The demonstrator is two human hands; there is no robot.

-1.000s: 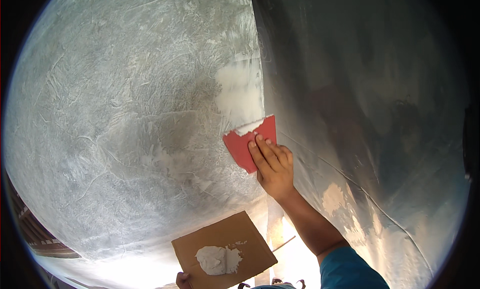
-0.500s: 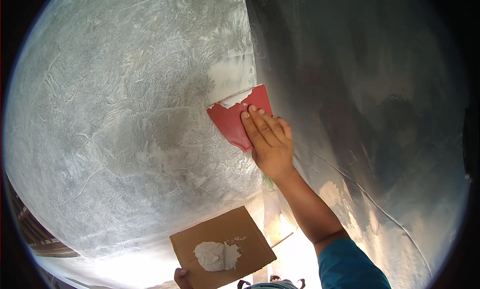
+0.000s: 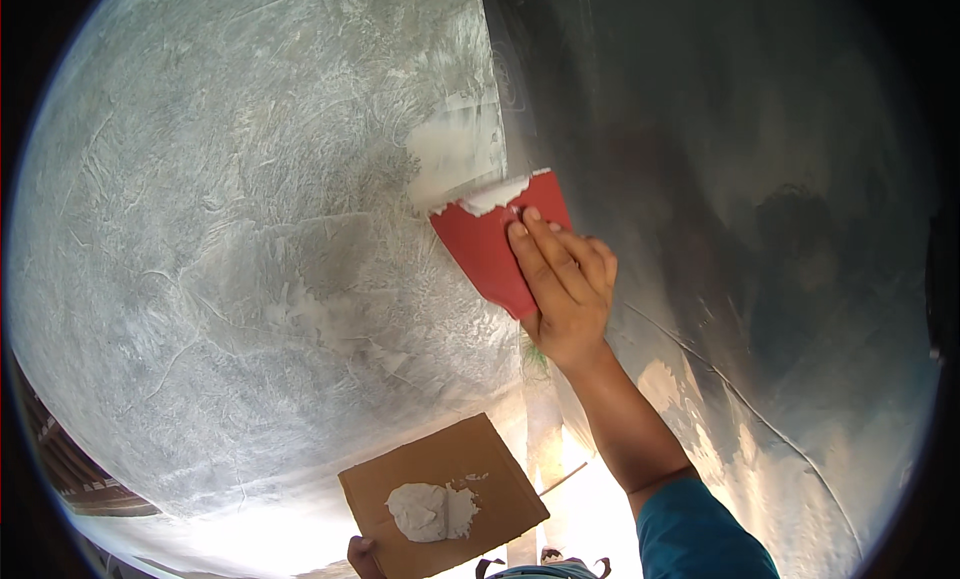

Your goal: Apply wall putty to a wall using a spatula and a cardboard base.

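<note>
My right hand grips a red putty spreader, its fingers pressed along the blade's face. White putty clings in a ragged band along the spreader's upper edge. The tool is at the wall's vertical corner; whether its edge touches the surface I cannot tell. Just above lies a pale smoothed patch of putty on the rough grey wall. Low in view, my left hand holds a brown cardboard sheet by its lower left corner, mostly hidden at the frame's edge. A mound of white putty sits on the cardboard.
Right of the corner stands a darker, shadowed wall with a thin cable-like line running down it. Bright light falls near the wall's foot. Brown slatted material shows at the lower left.
My right hand and the spreader have moved right and slightly down, away from the pale patch. My left hand and the cardboard have barely moved.
</note>
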